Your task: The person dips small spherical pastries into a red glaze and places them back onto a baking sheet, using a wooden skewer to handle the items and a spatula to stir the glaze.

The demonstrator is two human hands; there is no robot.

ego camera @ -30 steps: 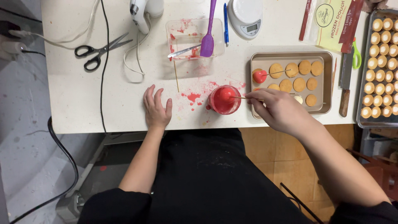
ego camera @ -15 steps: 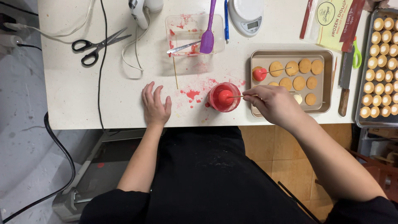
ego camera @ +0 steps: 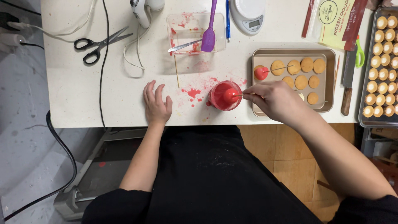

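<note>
Fingers of the right hand point(ego camera: 275, 99) pinch a skewer point(ego camera: 240, 95), its red ball point(ego camera: 230, 95) over the cup point(ego camera: 219, 99); left hand point(ego camera: 156, 103) lies flat, released, on the table point(ego camera: 91, 95).

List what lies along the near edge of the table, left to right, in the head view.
Left hand flat on the table → red splatters → red cup → right hand holding a skewer → small tray of round biscuits → knife
</note>
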